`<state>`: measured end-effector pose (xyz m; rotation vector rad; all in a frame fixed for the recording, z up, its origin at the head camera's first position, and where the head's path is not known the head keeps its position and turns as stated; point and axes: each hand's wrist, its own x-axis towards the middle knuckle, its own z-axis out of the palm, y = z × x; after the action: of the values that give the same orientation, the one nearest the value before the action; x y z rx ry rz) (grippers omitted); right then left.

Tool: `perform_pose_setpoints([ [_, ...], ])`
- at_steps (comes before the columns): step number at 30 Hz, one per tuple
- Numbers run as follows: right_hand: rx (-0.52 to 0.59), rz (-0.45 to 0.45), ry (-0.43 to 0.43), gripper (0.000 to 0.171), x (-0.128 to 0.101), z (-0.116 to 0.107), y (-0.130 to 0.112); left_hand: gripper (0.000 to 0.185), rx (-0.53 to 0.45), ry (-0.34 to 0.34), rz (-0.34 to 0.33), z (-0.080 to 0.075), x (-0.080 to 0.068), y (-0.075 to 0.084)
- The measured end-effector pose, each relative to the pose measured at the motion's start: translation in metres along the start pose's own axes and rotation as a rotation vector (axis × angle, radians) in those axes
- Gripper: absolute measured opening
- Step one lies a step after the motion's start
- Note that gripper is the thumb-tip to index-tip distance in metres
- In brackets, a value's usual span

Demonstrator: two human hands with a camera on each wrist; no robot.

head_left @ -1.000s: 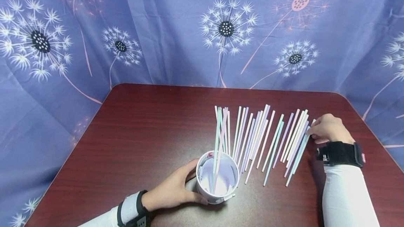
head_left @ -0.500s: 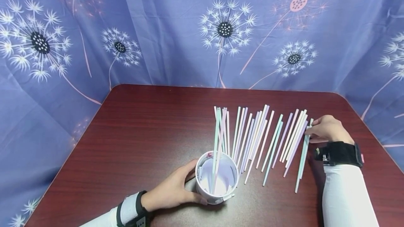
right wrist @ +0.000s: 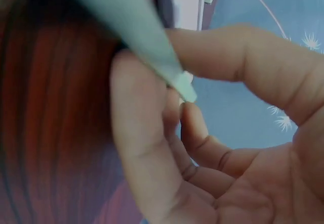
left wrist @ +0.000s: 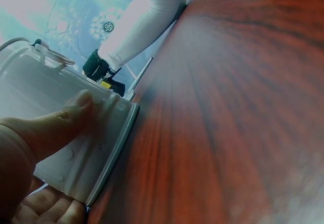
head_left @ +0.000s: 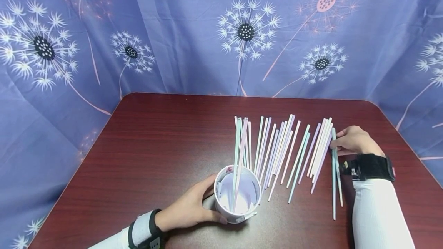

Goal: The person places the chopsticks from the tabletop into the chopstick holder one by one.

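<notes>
A white cup (head_left: pixel 238 194) stands near the table's front with two straws (head_left: pixel 238 156) leaning in it. My left hand (head_left: pixel 189 207) grips the cup's side; the left wrist view shows the thumb on the cup wall (left wrist: pixel 76 143). Several pastel straws (head_left: pixel 287 149) lie fanned on the dark red table (head_left: pixel 166 141). At the fan's right end my right hand (head_left: pixel 353 141) pinches the top of two pale green straws (head_left: pixel 335 172), now swung apart from the rest. The right wrist view shows a green straw end (right wrist: pixel 152 47) between fingers.
A blue cloth with dandelion prints (head_left: pixel 221 30) hangs behind and around the table. The table's rounded far corners and right edge (head_left: pixel 408 145) lie close to my right hand. Both wrists wear black straps with cameras.
My right hand has pulled two green straws out of the fan's right end and swung their lower ends toward me. The left hand and cup stayed put.
</notes>
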<state>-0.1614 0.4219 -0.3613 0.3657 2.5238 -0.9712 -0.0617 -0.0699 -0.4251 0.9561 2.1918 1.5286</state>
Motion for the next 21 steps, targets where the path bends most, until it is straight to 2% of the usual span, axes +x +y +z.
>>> perform_pose_setpoints([
  [3,-0.045,-0.002,0.034,0.049,-0.003,0.000,-0.003,0.088,0.005,-0.001,-0.002,0.000,0.001,0.000],
  [9,-0.113,-0.003,0.119,0.053,-0.012,-0.003,-0.009,0.084,0.031,-0.003,-0.010,0.002,0.000,0.000],
  [12,-0.146,-0.034,0.175,0.052,-0.018,-0.005,-0.018,0.086,0.022,-0.004,0.001,0.002,-0.001,0.000],
  [17,-0.177,-0.166,0.338,0.043,-0.038,-0.005,-0.047,0.088,0.030,0.001,0.003,0.001,-0.001,0.000],
  [21,-0.087,-0.292,0.545,0.033,-0.064,0.000,-0.078,0.088,0.046,0.003,0.002,-0.001,0.000,0.000],
])
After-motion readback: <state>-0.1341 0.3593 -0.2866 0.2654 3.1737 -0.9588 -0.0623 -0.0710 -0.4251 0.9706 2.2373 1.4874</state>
